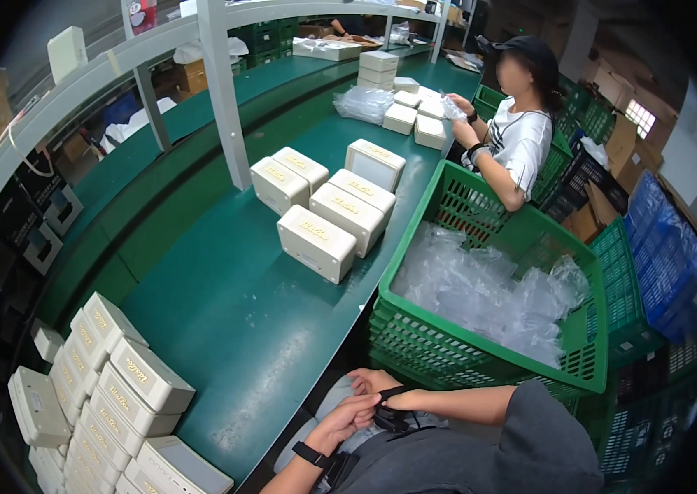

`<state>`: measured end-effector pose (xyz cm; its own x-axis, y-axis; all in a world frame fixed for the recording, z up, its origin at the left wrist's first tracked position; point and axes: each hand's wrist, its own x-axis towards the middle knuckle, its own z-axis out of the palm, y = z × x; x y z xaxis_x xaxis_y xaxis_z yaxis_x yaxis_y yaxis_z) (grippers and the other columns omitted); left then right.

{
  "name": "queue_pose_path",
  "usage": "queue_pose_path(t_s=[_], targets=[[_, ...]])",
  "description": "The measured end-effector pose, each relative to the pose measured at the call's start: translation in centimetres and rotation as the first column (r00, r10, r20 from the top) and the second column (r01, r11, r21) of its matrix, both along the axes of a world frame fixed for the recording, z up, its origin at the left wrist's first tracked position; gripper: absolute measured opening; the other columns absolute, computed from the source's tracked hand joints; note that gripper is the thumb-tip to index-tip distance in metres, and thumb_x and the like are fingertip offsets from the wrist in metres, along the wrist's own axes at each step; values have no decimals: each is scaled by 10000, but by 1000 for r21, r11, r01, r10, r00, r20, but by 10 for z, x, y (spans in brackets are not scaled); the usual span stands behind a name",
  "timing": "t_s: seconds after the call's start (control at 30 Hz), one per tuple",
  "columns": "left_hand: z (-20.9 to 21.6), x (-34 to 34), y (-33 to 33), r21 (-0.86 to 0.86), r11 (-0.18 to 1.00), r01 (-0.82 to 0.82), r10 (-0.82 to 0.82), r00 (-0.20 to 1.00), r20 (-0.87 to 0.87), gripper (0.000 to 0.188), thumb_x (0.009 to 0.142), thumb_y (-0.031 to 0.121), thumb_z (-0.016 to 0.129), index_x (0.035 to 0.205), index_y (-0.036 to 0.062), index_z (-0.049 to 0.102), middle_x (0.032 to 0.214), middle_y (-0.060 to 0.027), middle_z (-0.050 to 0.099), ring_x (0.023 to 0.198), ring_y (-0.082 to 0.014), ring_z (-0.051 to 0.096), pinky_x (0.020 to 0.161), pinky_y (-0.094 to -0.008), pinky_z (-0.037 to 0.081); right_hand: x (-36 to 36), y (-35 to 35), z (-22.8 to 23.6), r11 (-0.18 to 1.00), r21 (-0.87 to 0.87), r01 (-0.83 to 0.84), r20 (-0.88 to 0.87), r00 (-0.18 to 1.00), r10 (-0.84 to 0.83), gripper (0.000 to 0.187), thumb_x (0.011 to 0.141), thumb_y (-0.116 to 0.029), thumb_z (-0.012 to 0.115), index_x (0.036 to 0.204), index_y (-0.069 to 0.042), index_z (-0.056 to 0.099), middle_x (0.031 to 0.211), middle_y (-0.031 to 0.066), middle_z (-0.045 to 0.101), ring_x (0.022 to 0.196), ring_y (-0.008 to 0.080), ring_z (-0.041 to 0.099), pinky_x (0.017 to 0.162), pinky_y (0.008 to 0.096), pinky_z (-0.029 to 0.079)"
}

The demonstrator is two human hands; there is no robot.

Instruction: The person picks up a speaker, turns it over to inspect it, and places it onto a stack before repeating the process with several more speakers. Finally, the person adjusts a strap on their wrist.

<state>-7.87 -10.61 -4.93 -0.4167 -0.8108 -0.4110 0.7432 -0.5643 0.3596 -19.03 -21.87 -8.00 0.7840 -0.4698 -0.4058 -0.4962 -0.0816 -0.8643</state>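
My left hand (350, 417) is in front of my body, a black band round its wrist. Its fingers are closed at the black wrist strap (392, 396) on my right arm. Just beyond it, my right hand (375, 382) has loosely bent fingers, partly apart, with nothing seen in them. Both hands are over my lap, beside the table edge and below the green crate (480, 346). On the green table (225, 305), several cream box-shaped devices (318, 242) with gold lettering stand in a group. More of these devices (142, 375) are stacked at the near left.
Crumpled clear plastic bags (480, 284) lie in the crate. A co-worker (517, 123) in a white shirt handles a clear bag at the far end, near more cream devices (399, 118). A grey metal post (221, 99) rises behind the table; blue crates (669, 255) stand right.
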Motion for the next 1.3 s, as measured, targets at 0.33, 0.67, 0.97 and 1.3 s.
queue_pose_path(t_s=[0.33, 0.67, 0.97, 1.3], targets=[[16, -2, -5, -32, 999, 21, -17, 991, 133, 238, 926, 254, 538, 809, 53, 590, 550, 83, 362, 470, -32, 313, 453, -192, 257, -58, 8, -70, 426, 896, 127, -35, 975, -217, 494, 797, -34, 542, 1268, 43, 416, 1089, 179, 590, 963, 259, 609, 801, 307, 485], [17, -13, 5, -101, 992, 75, -35, 937, 346, 234, 896, 294, 580, 844, 73, 635, 602, 86, 435, 522, -28, 346, 494, -187, 257, -16, -16, 65, 909, 144, -392, -212, 885, 415, 665, 798, -107, 573, 1377, 21, 271, 1238, 227, 501, 1034, 290, 575, 813, 315, 481], [34, -11, -5, -168, 973, -157, 215, 877, 429, 206, 907, 256, 575, 844, 67, 628, 649, 98, 470, 569, -4, 372, 518, -180, 288, 15, -14, 43, 129, 705, 698, -581, 671, -461, 416, 955, -212, 283, 1296, -18, 420, 1324, 168, 458, 1187, 291, 473, 965, 400, 413], [29, -8, -10, -268, 938, -222, 339, 752, 565, 168, 906, 179, 573, 766, 89, 552, 646, 126, 421, 590, 21, 324, 517, -172, 238, 12, -19, 52, 590, 772, 238, 118, 857, -501, 672, 793, 51, 480, 1403, -19, 206, 1382, 213, 350, 1229, 332, 428, 1045, 405, 348]])
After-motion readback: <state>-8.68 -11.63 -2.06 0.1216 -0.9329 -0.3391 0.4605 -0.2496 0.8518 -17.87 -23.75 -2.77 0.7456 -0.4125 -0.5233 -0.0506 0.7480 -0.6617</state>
